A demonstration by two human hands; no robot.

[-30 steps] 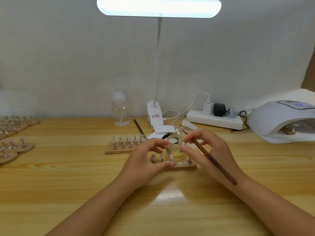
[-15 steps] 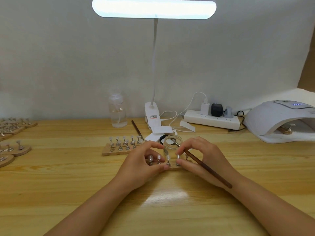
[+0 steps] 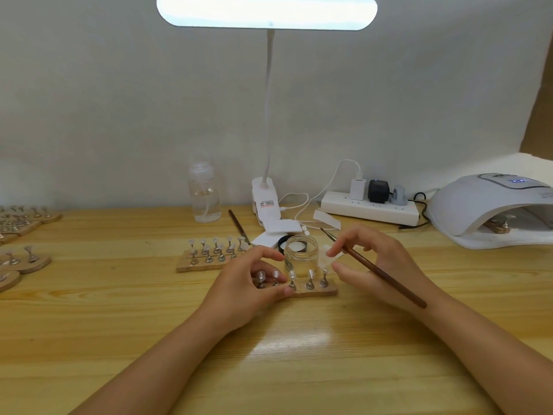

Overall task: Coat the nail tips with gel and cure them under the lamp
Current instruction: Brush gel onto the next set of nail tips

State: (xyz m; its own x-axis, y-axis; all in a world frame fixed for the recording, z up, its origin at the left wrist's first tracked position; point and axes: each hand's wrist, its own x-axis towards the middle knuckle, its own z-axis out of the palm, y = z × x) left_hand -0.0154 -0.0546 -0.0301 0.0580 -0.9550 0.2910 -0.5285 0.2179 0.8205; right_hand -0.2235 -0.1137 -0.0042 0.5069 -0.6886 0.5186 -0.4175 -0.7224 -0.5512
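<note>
Since half a second ago the brush (image 3: 374, 266) tip has come out of the glass jar (image 3: 300, 255) and now points past its right rim; the right hand (image 3: 378, 265) has drawn a little away from the jar. The jar stands where it stood, open, just behind the wooden strip (image 3: 317, 292).

Hands: the right hand holds the brush between curled fingers, with the handle running back across the wrist. Left hand (image 3: 248, 283) is curled at the strip's left end, thumb pressed at the strip's front edge, forefinger near the jar's left side; contact with the glass cannot be told.

Task things: five nail tips (image 3: 310, 274) stand on metal pegs along the strip, directly in front of the jar. The curing lamp (image 3: 484, 211) sits well to the jar's right, with another small stand inside its mouth.

Risks, as judged:
- Jar is close behind the pegs; a brush stroke or a nudge from either hand may tip it onto the tips.
- Gel on the bristles could drip on the strip between jar and tips.
- The occupied lamp mouth may leave no room for this strip.

Around the jar: black lid (image 3: 282, 242) and white pads (image 3: 282, 226) just behind it, a second strip of tips (image 3: 212, 259) to its left, a spare brush (image 3: 238, 224) behind that, clear bottle (image 3: 205, 197), desk lamp (image 3: 266, 13) overhead, power strip (image 3: 369, 208) behind right. More stands (image 3: 25, 259) lie far left.
</note>
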